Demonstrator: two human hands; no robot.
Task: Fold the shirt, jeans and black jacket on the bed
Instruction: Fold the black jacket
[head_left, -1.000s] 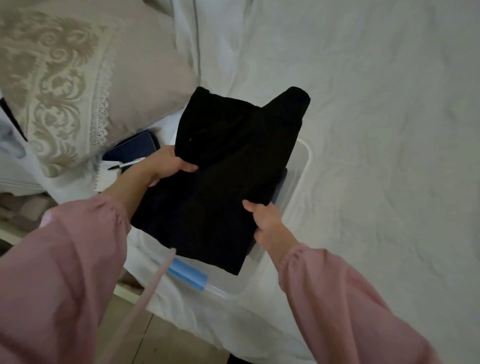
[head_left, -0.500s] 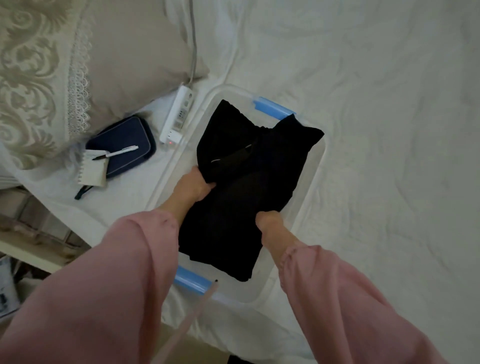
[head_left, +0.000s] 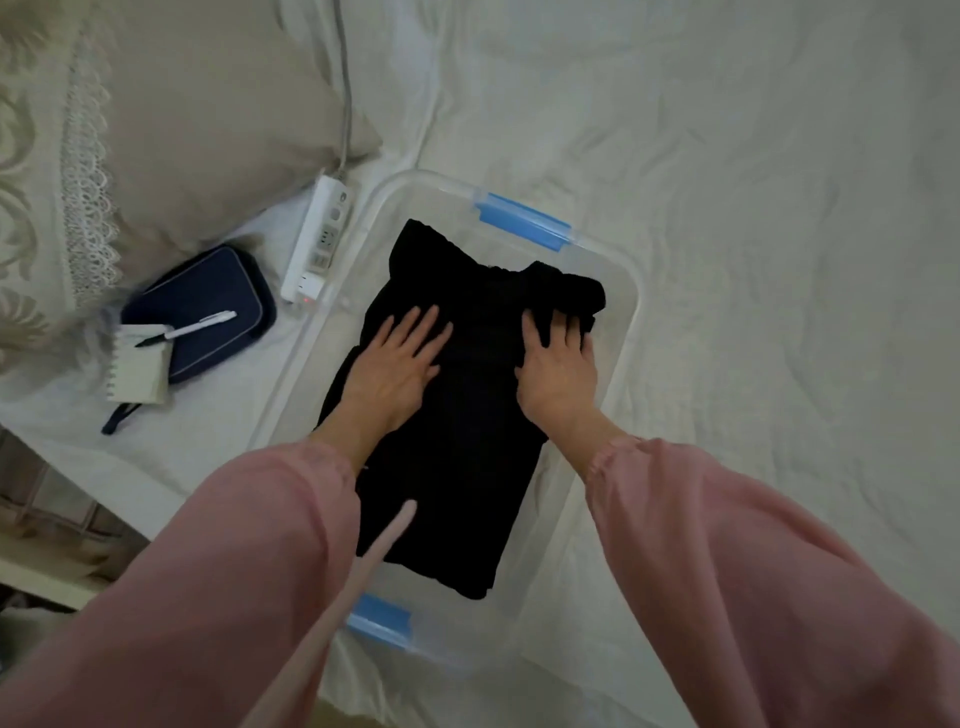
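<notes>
The black jacket is already folded into a thick, long packet, and it lies inside a clear plastic box that stands on the bed. The packet runs from about seven o'clock to one o'clock in the box and fills most of its floor. One end, at one o'clock, is not fully flat: a bunch of cloth stands up there.

The left hand rests on the jacket with the fingers straight and spread, palm down, holding nothing. The right hand lies at three o'clock from it, also palm down, and its fingers reach onto the bunched cloth and press it. They are not curled round anything. Both hands seem to be flattening the packet, so I judge that the folding of the jacket is finished and only the last smoothing is going on.

The shirt and the jeans are not to be seen. Perhaps they lie under the jacket in the box, but the black cloth hides this, so I cannot tell. If they are there, the task is almost complete; if not, two garments are left. The box has no lid on it, and its two blue latches stand free.

At ten o'clock from the box lie a power strip and a pillow; at nine o'clock lies a dark blue pouch with a pen and a notepad.
</notes>
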